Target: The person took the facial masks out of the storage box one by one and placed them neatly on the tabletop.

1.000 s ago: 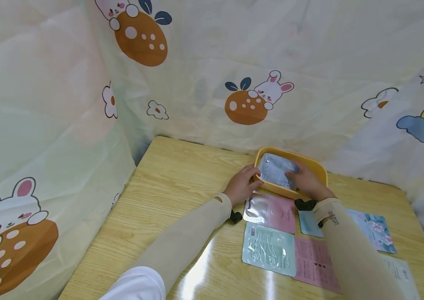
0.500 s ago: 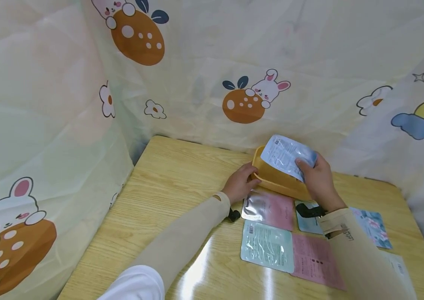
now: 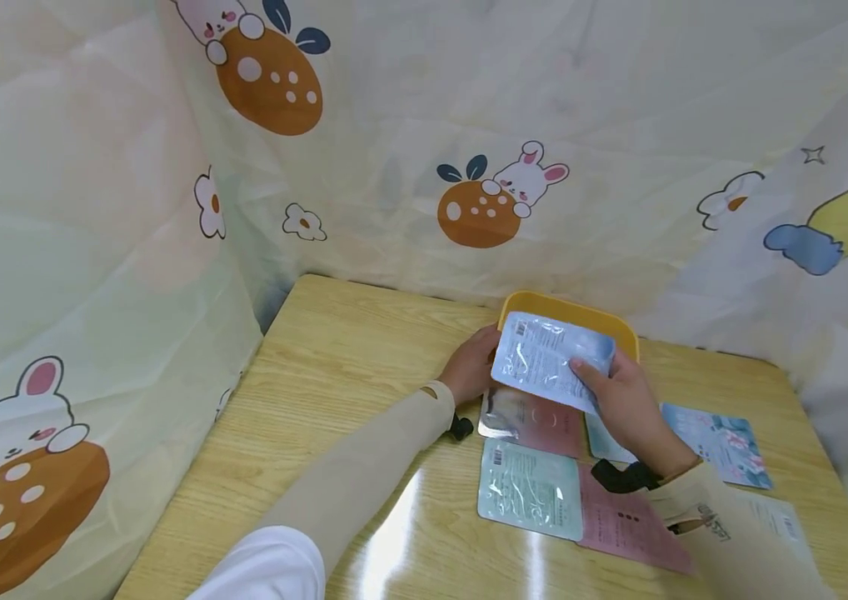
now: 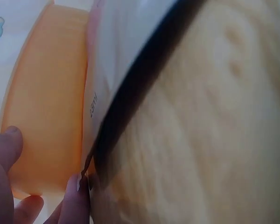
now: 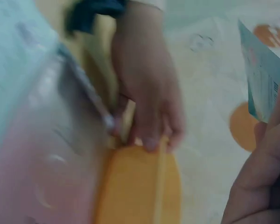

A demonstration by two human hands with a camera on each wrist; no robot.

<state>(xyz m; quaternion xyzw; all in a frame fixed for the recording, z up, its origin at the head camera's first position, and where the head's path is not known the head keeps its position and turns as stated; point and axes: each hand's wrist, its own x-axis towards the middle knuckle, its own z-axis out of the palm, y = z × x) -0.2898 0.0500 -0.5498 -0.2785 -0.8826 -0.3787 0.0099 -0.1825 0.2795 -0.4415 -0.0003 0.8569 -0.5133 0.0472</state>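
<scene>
My right hand (image 3: 632, 408) pinches a light blue face mask packet (image 3: 540, 357) by its right end, thumb on top. The packet is raised in front of the yellow-orange tray (image 3: 581, 315) and covers much of its inside in the head view. At the tray's left end is my left hand (image 3: 471, 364), its fingertips hidden there behind the packet. The right wrist view shows my left fingers curled over the end of the tray (image 5: 130, 186). In the left wrist view, a finger of my left hand also lies right at the edge of a packet marked 23ml (image 4: 92, 105).
Several packets lie in front of the tray: a shiny pink one (image 3: 536, 421), a mint green one (image 3: 529, 490), a darker pink one (image 3: 630, 525), a teal one and a blue floral one (image 3: 724, 446). A patterned cloth (image 3: 371, 125) hangs behind the wooden table (image 3: 334, 375).
My right hand has lifted the light blue packet out of the tray, then brought it down and toward me, over the tray's near edge. My left hand has stayed at the tray's left end.
</scene>
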